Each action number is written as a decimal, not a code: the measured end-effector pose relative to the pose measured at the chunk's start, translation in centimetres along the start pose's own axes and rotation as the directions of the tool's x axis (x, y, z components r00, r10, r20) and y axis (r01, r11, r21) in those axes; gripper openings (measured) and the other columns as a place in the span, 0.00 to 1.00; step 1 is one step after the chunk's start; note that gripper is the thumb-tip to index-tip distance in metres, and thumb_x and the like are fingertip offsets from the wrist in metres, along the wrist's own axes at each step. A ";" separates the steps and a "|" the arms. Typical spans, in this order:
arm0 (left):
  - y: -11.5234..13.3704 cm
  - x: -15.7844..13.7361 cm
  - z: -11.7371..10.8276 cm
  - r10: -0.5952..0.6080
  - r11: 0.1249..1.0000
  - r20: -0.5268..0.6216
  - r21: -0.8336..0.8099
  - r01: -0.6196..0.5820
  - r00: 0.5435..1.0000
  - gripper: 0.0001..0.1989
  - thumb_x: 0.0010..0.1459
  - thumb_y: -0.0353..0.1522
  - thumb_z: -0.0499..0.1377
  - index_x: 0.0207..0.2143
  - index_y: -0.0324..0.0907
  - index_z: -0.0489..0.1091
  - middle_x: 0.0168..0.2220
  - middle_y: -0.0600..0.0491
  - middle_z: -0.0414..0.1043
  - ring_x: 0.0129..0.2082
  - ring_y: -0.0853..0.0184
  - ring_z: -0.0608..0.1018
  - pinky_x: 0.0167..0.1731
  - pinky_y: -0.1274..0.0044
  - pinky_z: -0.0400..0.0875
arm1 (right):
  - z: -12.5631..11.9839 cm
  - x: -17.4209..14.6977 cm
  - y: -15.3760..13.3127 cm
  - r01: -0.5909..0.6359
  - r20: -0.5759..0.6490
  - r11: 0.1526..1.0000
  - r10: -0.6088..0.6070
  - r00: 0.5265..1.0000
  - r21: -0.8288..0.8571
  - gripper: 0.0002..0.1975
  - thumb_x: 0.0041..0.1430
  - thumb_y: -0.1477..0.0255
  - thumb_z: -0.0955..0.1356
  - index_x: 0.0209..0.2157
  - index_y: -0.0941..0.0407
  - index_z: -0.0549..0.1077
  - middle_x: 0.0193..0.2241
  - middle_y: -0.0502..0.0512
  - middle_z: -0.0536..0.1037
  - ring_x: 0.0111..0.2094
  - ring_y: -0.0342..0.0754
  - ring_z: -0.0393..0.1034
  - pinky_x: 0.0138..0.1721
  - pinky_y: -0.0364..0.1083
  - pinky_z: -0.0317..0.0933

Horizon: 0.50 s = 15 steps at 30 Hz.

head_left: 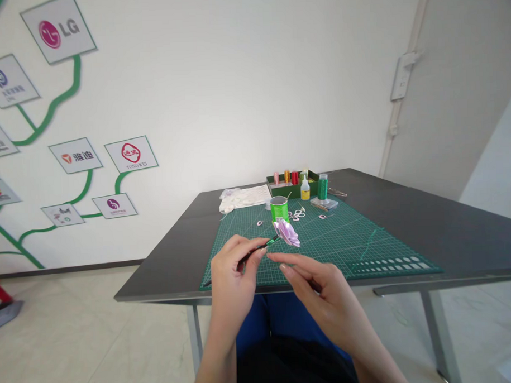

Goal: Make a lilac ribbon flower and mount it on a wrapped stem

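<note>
Over the front of the cutting mat (235, 231), my left hand (235, 265) pinches a thin dark stem between thumb and fingers. A green part shows at the stem's upper end, where a pale purple artificial flower (287, 233) tilts to the right. Close beside the stem is my right hand (321, 281), its index fingertip almost at my left thumb; whether they touch I cannot tell. Its other fingers are curled round a dark, slim object, mostly hidden in the palm. Behind the flower stands a green can (279, 209) with a thin stick in it.
Small scissors (298, 213) and little purple loops (322, 216) lie on the mat. A dark green box (274, 189) with thread spools, a glue bottle (305, 188) and a green spool (323, 187) stand farther back. White cloth (249, 197) lies at the back left of the table.
</note>
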State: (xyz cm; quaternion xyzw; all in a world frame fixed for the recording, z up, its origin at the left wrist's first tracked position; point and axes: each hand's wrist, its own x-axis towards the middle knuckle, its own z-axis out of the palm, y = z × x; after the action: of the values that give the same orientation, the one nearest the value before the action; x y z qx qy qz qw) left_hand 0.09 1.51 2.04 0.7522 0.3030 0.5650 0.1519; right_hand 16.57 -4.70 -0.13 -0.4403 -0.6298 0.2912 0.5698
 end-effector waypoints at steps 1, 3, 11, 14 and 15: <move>0.1 0.0 0.1 0.014 1.000 0.000 0.015 -0.014 1.000 0.11 0.66 0.24 0.64 0.41 0.44 0.86 0.31 0.54 0.78 0.28 0.70 0.77 0.28 0.80 0.68 | -0.2 -0.2 -0.3 0.021 -0.004 0.998 -0.021 1.000 -0.052 0.18 0.72 0.65 0.67 0.49 0.58 0.87 0.20 0.48 0.73 0.20 0.41 0.58 0.20 0.41 0.50; 0.2 0.0 0.2 0.035 0.999 0.006 0.037 -0.036 0.999 0.11 0.66 0.23 0.64 0.41 0.44 0.86 0.31 0.54 0.78 0.28 0.70 0.77 0.28 0.80 0.68 | -0.7 -0.7 -1.0 0.045 0.016 0.993 -0.043 0.999 -0.111 0.18 0.72 0.66 0.66 0.48 0.56 0.88 0.26 0.53 0.82 0.23 0.43 0.66 0.22 0.41 0.54; 0.6 -0.1 0.3 0.108 0.992 0.083 0.059 -0.113 0.991 0.08 0.64 0.22 0.65 0.36 0.41 0.83 0.32 0.52 0.82 0.31 0.67 0.81 0.33 0.79 0.74 | -4.2 -0.3 -5.1 0.262 0.211 0.958 -0.234 0.949 -0.117 0.15 0.74 0.65 0.68 0.46 0.49 0.89 0.24 0.52 0.84 0.18 0.42 0.64 0.18 0.42 0.51; 0.7 -0.2 0.3 0.136 0.988 0.123 0.059 -0.144 0.983 0.09 0.66 0.21 0.64 0.37 0.42 0.82 0.33 0.52 0.81 0.32 0.67 0.81 0.33 0.79 0.74 | -5.8 1.9 -6.5 0.355 0.246 0.928 -0.321 0.915 -0.113 0.13 0.73 0.67 0.69 0.46 0.49 0.90 0.19 0.49 0.77 0.17 0.40 0.54 0.17 0.42 0.46; 0.7 -0.2 0.3 0.142 0.987 0.134 0.060 -0.151 0.981 0.09 0.67 0.22 0.64 0.37 0.42 0.82 0.34 0.52 0.81 0.32 0.67 0.81 0.33 0.79 0.74 | -6.2 2.9 -6.8 0.368 0.253 0.923 -0.332 0.909 -0.113 0.13 0.72 0.68 0.70 0.45 0.50 0.90 0.18 0.48 0.74 0.17 0.40 0.52 0.17 0.42 0.44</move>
State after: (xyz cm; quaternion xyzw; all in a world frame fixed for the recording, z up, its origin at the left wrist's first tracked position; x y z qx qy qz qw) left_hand 0.49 0.87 2.19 0.8123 0.2560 0.5139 0.1028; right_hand 21.21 -6.00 8.27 -0.3272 -0.7813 0.1818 0.4994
